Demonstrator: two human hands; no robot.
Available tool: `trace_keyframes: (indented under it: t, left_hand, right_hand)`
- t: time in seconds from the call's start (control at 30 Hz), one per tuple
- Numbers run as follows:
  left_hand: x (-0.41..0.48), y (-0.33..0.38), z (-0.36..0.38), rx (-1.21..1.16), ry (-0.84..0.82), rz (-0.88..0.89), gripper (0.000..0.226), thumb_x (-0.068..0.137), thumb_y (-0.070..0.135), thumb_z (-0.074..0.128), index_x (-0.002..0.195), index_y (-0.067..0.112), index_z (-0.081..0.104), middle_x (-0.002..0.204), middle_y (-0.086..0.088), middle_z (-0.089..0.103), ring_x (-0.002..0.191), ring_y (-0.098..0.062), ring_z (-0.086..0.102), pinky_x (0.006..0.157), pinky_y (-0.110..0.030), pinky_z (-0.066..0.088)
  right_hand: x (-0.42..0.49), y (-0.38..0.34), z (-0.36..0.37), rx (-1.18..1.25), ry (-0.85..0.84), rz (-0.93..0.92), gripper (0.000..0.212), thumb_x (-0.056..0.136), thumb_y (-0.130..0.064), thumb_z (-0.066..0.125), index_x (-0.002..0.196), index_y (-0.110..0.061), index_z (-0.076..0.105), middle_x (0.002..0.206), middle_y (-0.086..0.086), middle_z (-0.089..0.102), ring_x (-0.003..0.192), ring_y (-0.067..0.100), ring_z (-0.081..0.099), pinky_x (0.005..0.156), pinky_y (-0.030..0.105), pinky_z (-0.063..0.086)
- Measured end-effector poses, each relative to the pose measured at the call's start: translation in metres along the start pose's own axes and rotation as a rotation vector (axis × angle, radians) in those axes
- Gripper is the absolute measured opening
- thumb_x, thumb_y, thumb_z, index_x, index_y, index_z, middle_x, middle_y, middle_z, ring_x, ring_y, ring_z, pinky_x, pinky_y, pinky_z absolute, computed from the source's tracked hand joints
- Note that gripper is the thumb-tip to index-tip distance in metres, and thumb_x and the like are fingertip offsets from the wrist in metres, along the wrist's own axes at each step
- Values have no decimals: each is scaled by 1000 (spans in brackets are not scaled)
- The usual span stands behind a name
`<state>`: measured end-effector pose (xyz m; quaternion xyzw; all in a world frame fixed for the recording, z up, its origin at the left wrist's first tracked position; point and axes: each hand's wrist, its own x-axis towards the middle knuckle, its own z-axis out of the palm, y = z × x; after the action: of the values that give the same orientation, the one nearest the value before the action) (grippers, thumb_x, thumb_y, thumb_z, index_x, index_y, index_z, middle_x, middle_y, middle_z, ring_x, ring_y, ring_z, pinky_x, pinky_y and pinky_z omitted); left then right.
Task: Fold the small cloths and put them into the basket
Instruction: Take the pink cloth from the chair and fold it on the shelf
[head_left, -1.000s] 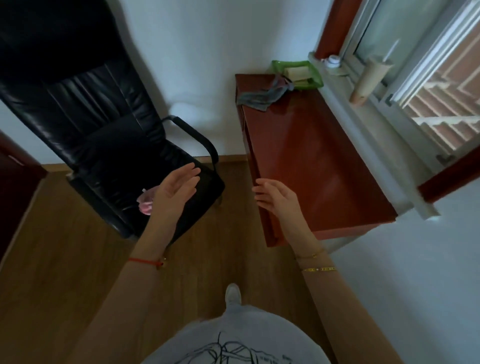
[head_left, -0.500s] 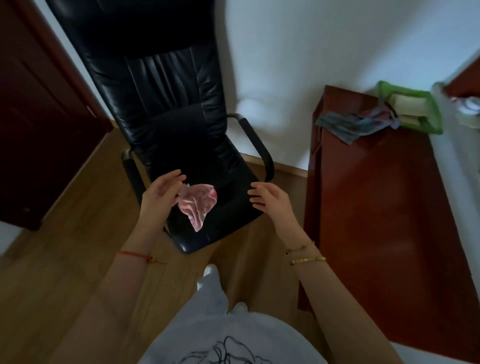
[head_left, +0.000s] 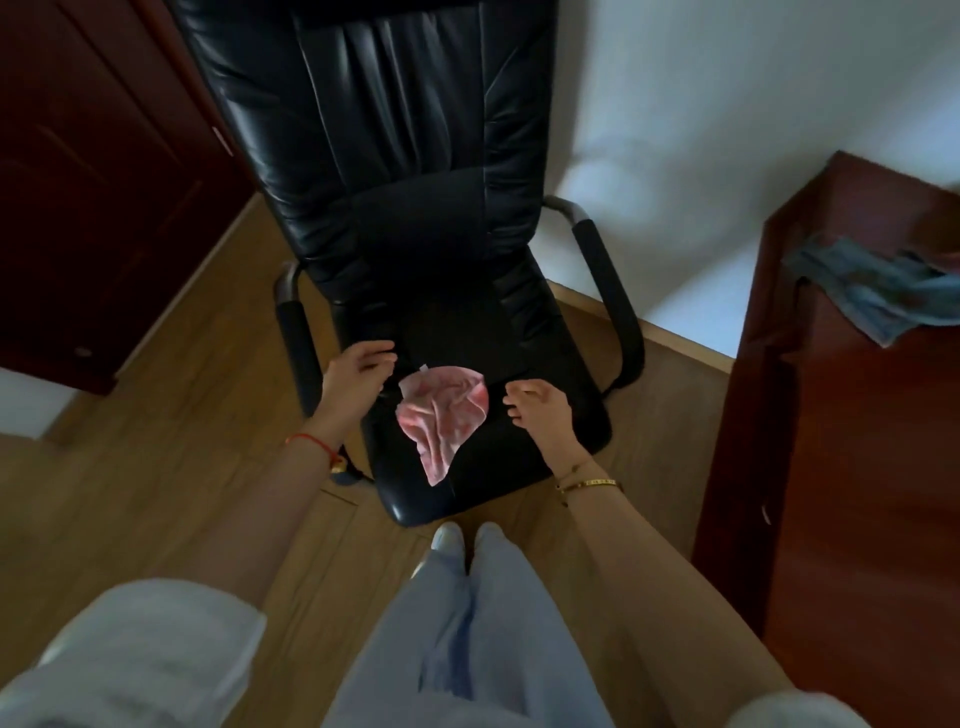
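The head camera looks steeply down at a black leather office chair (head_left: 415, 218) standing on a wooden floor (head_left: 171, 431), with the person's light trousers (head_left: 467, 623) and the toes of their shoes (head_left: 448, 535) just short of the seat's front edge. A crumpled pink cloth (head_left: 441, 415) is over the middle of the seat, nearer the front edge than the backrest; its upper part is bunched wide and a narrower tail hangs toward the front edge, and it cannot be told whether it lies on the leather or is in the air above it. The left hand (head_left: 358, 376) is at the seat's left edge, just beside the cloth's upper left corner, fingers loosely curled and slightly parted, holding nothing that can be seen; whether a fingertip touches the cloth is not clear. The right hand (head_left: 540, 410) is on the other side of the cloth, near the seat's right edge, fingers spread and pointing toward the cloth, clearly apart from it. A red string (head_left: 311, 444) circles the left wrist and a gold bracelet (head_left: 592, 484) the right. To the right stands a dark red wooden table (head_left: 857, 415), and a crumpled blue-grey cloth (head_left: 872, 296) lies on it near its far left corner, partly blurred at the frame's edge. A dark wooden door (head_left: 93, 171) fills the upper left.
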<state>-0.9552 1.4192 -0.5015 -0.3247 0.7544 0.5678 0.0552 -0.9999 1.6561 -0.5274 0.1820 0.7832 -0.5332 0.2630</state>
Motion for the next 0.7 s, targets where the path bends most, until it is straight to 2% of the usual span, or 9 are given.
trace_keyframes:
  t: [0.1, 0.17, 0.23, 0.3, 0.37, 0.5, 0.6, 0.7]
  left_hand:
    - [45, -35, 20, 104, 11, -22, 32, 92, 8, 58, 122, 16, 66, 118, -4, 71, 108, -22, 66, 95, -42, 54]
    - [76, -66, 34, 164, 21, -49, 32, 92, 9, 57, 121, 17, 66, 120, -4, 71, 110, -22, 66, 95, -39, 54]
    - [104, -100, 47, 205, 13, -77, 34, 91, 11, 59, 124, 15, 65, 123, -4, 69, 111, -19, 64, 97, -33, 51]
    - [128, -130, 58, 229, -12, -107, 38, 90, 10, 61, 128, 12, 62, 129, -7, 66, 112, -22, 63, 99, -33, 49]
    - [146, -154, 69, 249, -28, -127, 42, 90, 12, 63, 132, 9, 59, 132, -10, 63, 116, -27, 62, 103, -38, 48]
    - [169, -180, 87, 336, -3, -99, 49, 89, 15, 65, 137, 9, 55, 132, -11, 63, 120, -28, 61, 105, -37, 47]
    - [177, -186, 94, 358, 44, -98, 53, 86, 21, 70, 136, 10, 55, 118, -9, 70, 112, -25, 64, 91, -28, 49]
    - [180, -181, 92, 320, 76, -171, 41, 81, 25, 75, 119, 11, 69, 104, -7, 76, 103, -20, 68, 82, -21, 46]
  right_hand:
    - [51, 20, 24, -230, -13, -61, 18, 94, -24, 61, 104, -12, 70, 104, 8, 73, 96, 20, 69, 92, 37, 55]
    - [85, 39, 41, -333, -46, -110, 24, 92, -27, 64, 109, -11, 69, 105, 5, 73, 90, 12, 65, 76, 20, 51]
    - [116, 61, 58, -409, -78, -131, 25, 92, -26, 65, 111, -11, 67, 107, 5, 72, 90, 11, 65, 63, 12, 43]
    - [143, 81, 73, -451, -93, -136, 28, 92, -23, 63, 116, -9, 63, 111, 8, 71, 98, 20, 68, 72, 21, 53]
    - [166, 96, 86, -498, -98, -162, 30, 93, -19, 61, 121, -9, 58, 113, 10, 68, 102, 25, 68, 80, 32, 57]
    - [196, 118, 107, -673, -97, -253, 46, 92, -26, 65, 134, -16, 50, 120, 14, 58, 105, 26, 62, 83, 34, 55]
    - [203, 128, 117, -793, -49, -304, 49, 89, -37, 68, 129, -13, 51, 117, 14, 59, 107, 27, 60, 84, 36, 54]
    - [201, 127, 117, -756, 34, -287, 45, 88, -39, 68, 116, -6, 56, 109, 10, 63, 99, 24, 63, 80, 37, 57]
